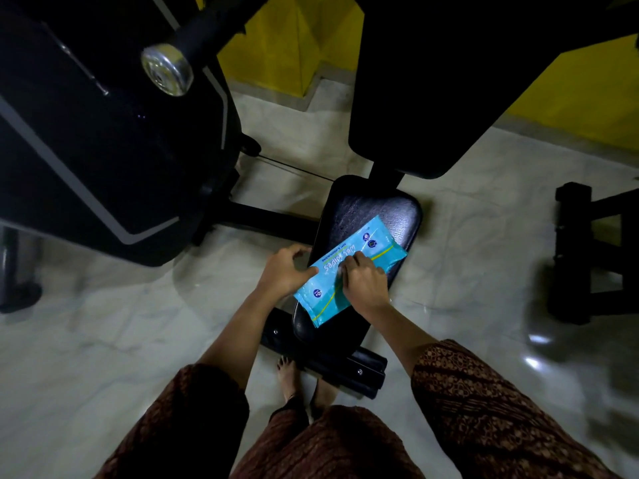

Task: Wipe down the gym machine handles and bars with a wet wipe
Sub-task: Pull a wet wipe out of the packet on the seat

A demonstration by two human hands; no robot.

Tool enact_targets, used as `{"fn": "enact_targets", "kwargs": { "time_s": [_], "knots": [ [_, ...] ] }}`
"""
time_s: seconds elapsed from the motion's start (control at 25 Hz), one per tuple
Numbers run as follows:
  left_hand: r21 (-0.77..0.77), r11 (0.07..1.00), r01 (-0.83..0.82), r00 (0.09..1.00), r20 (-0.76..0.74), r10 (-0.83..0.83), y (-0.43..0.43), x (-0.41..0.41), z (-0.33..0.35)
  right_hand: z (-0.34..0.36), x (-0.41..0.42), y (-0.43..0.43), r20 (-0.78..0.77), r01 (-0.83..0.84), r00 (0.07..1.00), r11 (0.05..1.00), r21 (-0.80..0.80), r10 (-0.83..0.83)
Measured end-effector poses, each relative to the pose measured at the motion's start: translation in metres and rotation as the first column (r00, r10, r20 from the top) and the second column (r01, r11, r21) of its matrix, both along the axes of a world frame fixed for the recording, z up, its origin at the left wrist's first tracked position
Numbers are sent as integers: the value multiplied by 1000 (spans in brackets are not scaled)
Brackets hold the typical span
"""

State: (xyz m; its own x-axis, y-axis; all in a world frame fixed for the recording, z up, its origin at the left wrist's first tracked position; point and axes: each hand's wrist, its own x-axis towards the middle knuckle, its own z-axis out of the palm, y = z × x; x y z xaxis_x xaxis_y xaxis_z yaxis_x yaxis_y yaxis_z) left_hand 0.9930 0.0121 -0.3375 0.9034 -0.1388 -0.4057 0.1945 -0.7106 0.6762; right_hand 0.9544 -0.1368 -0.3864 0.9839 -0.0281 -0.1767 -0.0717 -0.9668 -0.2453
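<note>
A light blue pack of wet wipes (366, 257) lies slanted on the black padded seat (390, 212) of the gym machine. My left hand (285, 271) holds the pack's left edge, thumb on top of it. My right hand (363, 280) rests on the middle of the pack with its fingertips pinching at the label area; whether a wipe is between them is hidden. A black bar with a chrome end cap (167, 69) juts out at the upper left.
The machine's black weight-stack housing (103, 150) fills the left, with a thin cable running toward the seat post. The black back pad (449, 81) hangs above the seat. Another black frame (581, 250) stands on the right. Pale tiled floor (103, 323) surrounds my bare feet.
</note>
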Motion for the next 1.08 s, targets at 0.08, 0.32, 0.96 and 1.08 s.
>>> {"fn": "enact_targets", "kwargs": {
  "time_s": [0.08, 0.32, 0.96, 1.08],
  "knots": [
    [-2, 1000, 4, 1000, -2, -4, -1, 0, 0, -1, -1, -3, 2, -15, 1000, 999, 49, 15],
    [-6, 1000, 24, 1000, 2, -24, -5, 1, 0, 2, 1, -4, 87, 7, 996, 992, 123, -18],
    [3, 1000, 25, 1000, 14, -25, 3, 4, -1, 1, 7, -7, -93, 12, 996, 999, 47, -7],
    [1, 1000, 24, 1000, 15, -24, 4, 6, -1, 4, 4, -12, -36, 115, 993, 966, 230, -110]
  ]
}}
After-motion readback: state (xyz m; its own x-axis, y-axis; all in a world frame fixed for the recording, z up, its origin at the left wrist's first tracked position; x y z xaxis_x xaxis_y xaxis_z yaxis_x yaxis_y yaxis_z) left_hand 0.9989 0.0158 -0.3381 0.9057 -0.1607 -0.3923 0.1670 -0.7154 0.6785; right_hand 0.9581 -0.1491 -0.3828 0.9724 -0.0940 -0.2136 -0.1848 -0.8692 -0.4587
